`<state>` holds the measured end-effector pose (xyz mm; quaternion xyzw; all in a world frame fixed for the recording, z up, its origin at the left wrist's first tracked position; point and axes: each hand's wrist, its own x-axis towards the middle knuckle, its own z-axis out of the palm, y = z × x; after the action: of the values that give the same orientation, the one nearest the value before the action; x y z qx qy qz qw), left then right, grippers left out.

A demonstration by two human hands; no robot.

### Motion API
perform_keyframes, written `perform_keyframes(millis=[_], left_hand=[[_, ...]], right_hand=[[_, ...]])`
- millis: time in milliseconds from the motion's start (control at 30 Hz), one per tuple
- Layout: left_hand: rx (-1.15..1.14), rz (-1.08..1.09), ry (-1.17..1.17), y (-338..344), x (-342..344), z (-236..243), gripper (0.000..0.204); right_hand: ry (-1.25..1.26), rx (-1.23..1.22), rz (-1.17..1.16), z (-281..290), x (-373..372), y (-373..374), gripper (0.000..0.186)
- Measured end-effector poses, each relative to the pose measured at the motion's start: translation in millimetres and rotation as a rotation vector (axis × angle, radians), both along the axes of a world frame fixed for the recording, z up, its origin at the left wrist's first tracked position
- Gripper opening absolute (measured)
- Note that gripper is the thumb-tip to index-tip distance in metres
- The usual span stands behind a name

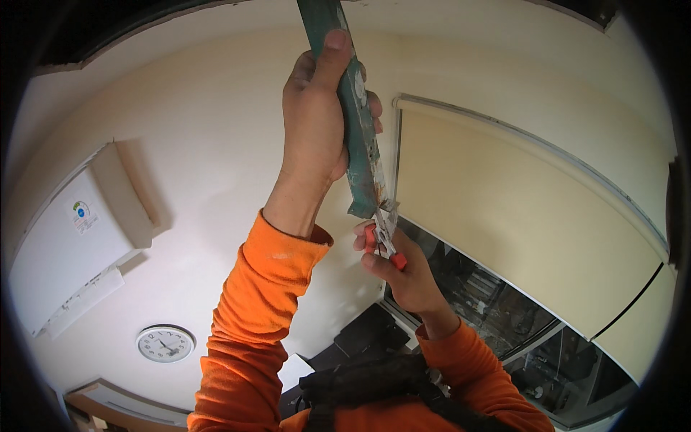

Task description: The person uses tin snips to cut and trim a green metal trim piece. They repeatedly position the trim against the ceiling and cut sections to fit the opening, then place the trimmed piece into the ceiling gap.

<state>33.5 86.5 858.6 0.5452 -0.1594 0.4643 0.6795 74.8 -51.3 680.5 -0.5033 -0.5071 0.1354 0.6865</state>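
Note:
A long green metal strip (358, 155), scuffed and spotted with white and rust, runs down from the top edge to the middle of the view. My left hand (314, 122) is closed around its upper part, thumb on the near face and fingertips showing at the right side. Lower down, my right hand (412, 279) grips a red-handled plier-like tool (371, 239) by its handles. The tool's grey metal head meets the strip's bottom end, beside a small pale piece (389, 215). Whether the jaws bite on the strip or that piece is unclear.
A white wall-mounted air conditioner (83, 237) is at left, above a round clock (165, 343). A cream roller blind (518, 194) partly covers the window (475, 291) at right. Dark openings (108, 25) show beyond the ceiling edge. A black strap (367, 381) crosses my chest.

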Motion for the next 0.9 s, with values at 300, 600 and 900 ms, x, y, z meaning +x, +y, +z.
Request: perform_keyframes(millis=[300,600,900], left_hand=[[-0.025,0.094,-0.045,-11.9,5.7,-5.4,0.05],[-0.051,0.028,-0.029,-13.5,6.5,-7.8,0.039],[-0.09,0.024,-0.049,-17.5,1.7,-10.3,0.037]], right_hand=[[-0.11,0.0,-0.086,1.4,17.1,6.8,0.015],[0.085,-0.015,0.082,-3.4,21.9,3.8,0.021],[0.034,-0.037,-0.064,-6.8,14.4,2.3,0.023]])
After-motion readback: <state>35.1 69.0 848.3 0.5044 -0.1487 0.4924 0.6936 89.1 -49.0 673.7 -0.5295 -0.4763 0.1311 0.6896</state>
